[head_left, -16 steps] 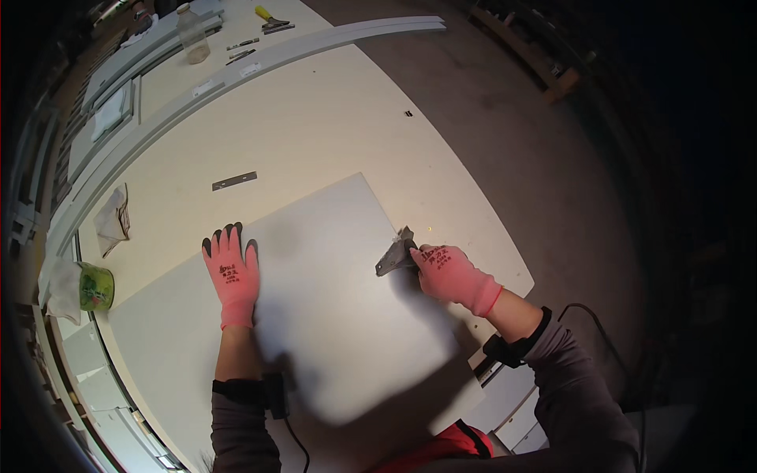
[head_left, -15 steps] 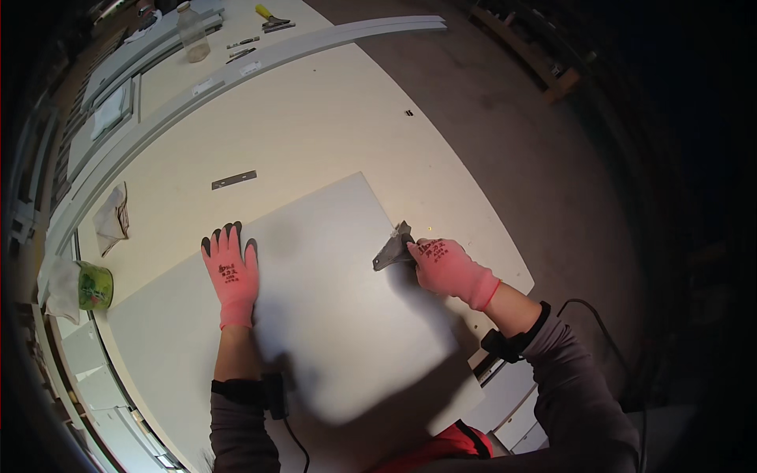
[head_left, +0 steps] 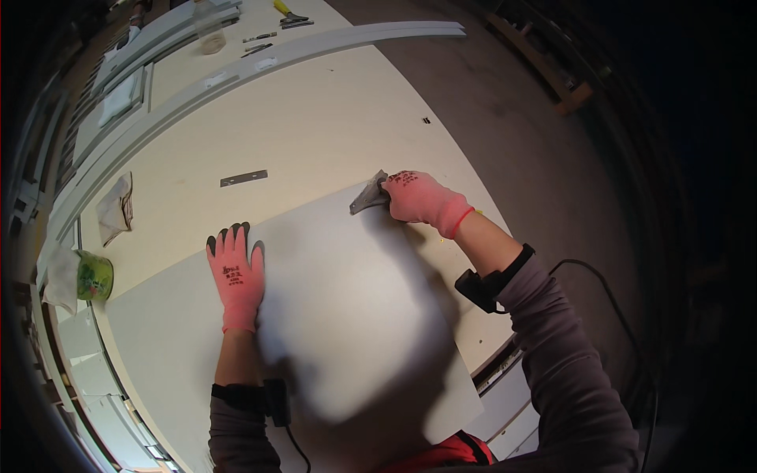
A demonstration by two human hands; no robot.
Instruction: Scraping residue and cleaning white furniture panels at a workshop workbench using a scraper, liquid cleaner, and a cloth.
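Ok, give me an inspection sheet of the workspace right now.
Surface: cream table, partly covered by a pale panel.
Job's things: grey blade tool at the pale panel's far right corner; exact contact unclear.
Clutter: metal strip, crumpled cloth, green container, long grey rail.
Grips: both gloved; left grip spread on the pale panel, right grip closed on the grey blade tool.
Cables: a black cable beside the right forearm, another beside the left.
Surroundings: dark floor to the right.

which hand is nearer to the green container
Left. The left hand lies on the white panel, right of the green container; the right hand holds a gray tool, much farther right.
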